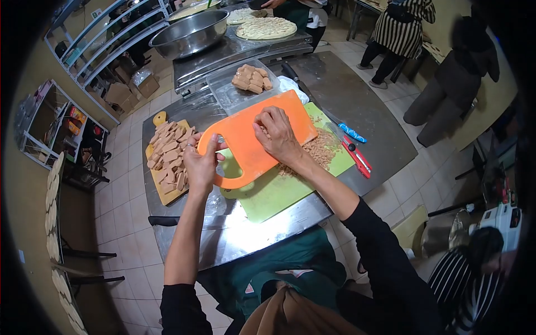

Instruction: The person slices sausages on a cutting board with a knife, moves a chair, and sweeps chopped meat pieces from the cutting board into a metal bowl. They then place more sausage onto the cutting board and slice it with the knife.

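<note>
An orange cutting board (254, 148) with a handle hole is held up over a green cutting board (268, 198). My left hand (204, 162) grips its handle end, the thumb at the hole. My right hand (277, 134) rests on the orange surface with fingers curled; what they hold, if anything, is hidden. Chopped brown bits (319, 149) lie on the green board, partly behind the orange one. Left of my left hand, flat brown pieces (169, 151) are heaped on a wooden board (167, 196). Brown blocks (252, 78) sit in a clear tray (220, 89) beyond the orange board.
A red cutter (357, 159) and blue-patterned object (353, 133) lie right of the boards. A black-handled knife (163, 220) is at the table's front left edge. Behind stand a metal bowl (190, 36) and flat dough (266, 28). Several people are around the room.
</note>
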Motion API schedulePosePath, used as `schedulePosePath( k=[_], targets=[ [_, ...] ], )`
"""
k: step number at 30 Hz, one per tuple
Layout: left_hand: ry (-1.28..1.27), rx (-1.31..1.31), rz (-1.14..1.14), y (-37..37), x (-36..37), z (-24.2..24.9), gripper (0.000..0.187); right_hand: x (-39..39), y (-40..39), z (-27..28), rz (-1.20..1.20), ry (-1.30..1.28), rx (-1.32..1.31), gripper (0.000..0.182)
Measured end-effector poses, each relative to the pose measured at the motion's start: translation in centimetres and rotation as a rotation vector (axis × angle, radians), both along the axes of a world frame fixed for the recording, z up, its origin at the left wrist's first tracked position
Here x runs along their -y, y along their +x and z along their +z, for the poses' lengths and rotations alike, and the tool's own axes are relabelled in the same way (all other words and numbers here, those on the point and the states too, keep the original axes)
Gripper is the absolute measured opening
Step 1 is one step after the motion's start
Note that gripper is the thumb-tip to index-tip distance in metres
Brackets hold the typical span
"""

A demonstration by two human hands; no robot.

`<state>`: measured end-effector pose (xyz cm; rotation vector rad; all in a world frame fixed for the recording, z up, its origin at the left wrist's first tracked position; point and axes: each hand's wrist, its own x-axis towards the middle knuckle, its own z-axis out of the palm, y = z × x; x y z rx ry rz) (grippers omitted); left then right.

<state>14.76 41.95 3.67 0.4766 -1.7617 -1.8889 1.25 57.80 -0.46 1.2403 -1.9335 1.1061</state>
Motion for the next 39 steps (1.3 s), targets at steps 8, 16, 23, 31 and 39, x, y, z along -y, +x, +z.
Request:
schedulePosePath(
  k=[8,16,23,31,39],
  targets=[
    [-0.053,-0.07,0.011,0.0,0.6,0.9,0.022,-2.4,-0.8,-1.1,-0.076,0.021,0.035,0.016],
    [-0.134,-0.055,0.075,1.5,1.1,2.9,0.019,-5.1,-0.6,-2.1,-0.09,0.121,0.178,0.014],
    [-0.241,-0.075,0.094,2.3,1.5,3.5,0.021,-5.5,0.3,1.5,-0.041,0.01,0.369,0.013],
    [-0.233,-0.061,0.063,2.3,0.5,4.3,0.022,0.9,0.5,2.8,0.114,-0.103,-0.078,0.027],
    [-0.165,-0.065,0.065,3.2,1.4,3.2,0.017,-4.6,-0.4,-0.5,0.079,0.169,-0.128,0.033]
  ],
)
